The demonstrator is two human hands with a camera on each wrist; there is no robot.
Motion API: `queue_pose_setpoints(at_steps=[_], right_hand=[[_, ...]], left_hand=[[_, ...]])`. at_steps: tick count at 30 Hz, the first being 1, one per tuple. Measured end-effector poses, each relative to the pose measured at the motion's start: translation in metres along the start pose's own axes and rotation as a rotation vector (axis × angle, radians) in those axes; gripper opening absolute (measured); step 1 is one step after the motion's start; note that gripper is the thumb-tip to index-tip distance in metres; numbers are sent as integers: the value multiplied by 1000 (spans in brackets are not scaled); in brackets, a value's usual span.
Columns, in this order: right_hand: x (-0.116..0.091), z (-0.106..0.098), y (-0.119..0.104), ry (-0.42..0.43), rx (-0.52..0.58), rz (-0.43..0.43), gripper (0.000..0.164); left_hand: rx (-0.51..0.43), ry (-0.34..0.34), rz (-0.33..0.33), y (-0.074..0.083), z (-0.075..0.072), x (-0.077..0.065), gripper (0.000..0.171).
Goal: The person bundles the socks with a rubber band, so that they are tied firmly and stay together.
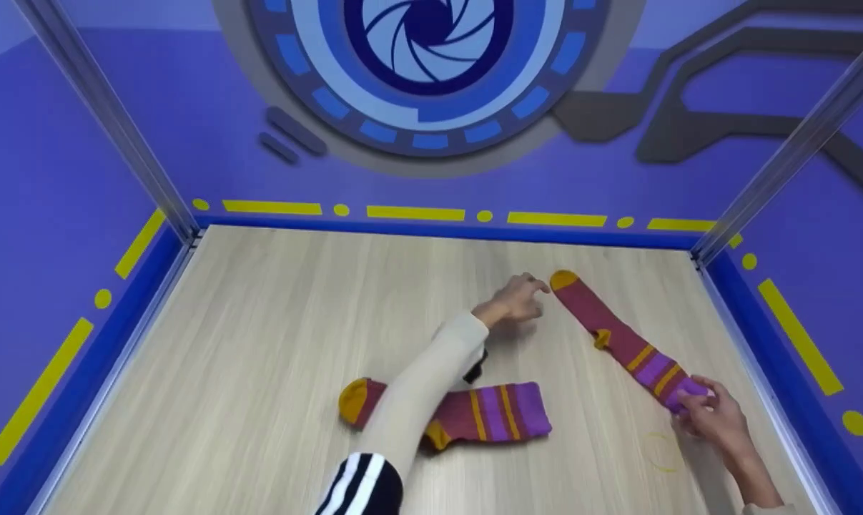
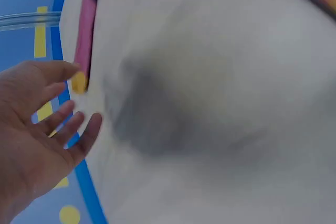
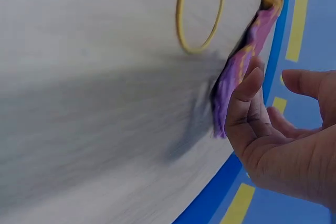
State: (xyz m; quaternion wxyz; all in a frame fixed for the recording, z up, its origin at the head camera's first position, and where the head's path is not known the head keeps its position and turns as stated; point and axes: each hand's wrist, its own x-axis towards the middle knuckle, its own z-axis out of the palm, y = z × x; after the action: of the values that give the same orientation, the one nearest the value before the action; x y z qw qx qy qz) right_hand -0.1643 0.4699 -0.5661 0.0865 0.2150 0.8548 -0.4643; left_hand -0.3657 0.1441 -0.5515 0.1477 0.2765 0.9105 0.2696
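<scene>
A maroon sock with a mustard toe and heel and a purple striped cuff (image 1: 622,336) lies slanted on the right of the table. Just left of its toe is my left hand (image 1: 518,297), fingers spread and holding nothing; in the left wrist view its forefinger overlaps the mustard toe (image 2: 79,82). My right hand (image 1: 717,415) is at the purple cuff (image 3: 224,98), fingers loosely bent, with a gap between thumb and forefinger in the right wrist view. A matching sock (image 1: 499,413) lies crosswise near me, partly hidden beneath my left sleeve (image 1: 424,393).
A thin yellow ring, like a rubber band (image 3: 180,19), lies on the wooden table (image 1: 274,322) left of my right hand. Blue printed walls (image 1: 152,107) with metal corner posts (image 1: 781,150) enclose the table at the back and both sides.
</scene>
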Motion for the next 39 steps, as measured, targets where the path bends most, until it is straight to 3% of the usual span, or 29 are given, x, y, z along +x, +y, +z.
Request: queue_pose_setpoints(at_steps=[4,7,10,14,20,23,27,32,39], right_hand=[[5,-2,7,-39,-5,60,68],[8,-4,9,-51,-22,68,67],[11,-6,10,-38,-32,69,66],[10,-10,17,-19,-60,84,62],[9,-13,23,-32,-73,108,63],[11,-15,23,-32,-78,97,63],[15,-17,19,-22,-113,27,57],[23,-18,10,-30,-143,-78,47],[35,-9,-11,-87,-172,-90,46]], left_hand=[[-27,6,19,17,22,15,53],[67,-44,17,28,31,22,60],[177,-104,-8,37,34,24,62],[212,-160,-71,46,36,22,58],[258,-145,-78,51,39,24,55],[225,-121,-98,52,36,28,58],[174,-109,-128,47,27,27,60],[149,-134,-130,31,12,13,54],[-1,-169,-162,4,-4,-9,55]])
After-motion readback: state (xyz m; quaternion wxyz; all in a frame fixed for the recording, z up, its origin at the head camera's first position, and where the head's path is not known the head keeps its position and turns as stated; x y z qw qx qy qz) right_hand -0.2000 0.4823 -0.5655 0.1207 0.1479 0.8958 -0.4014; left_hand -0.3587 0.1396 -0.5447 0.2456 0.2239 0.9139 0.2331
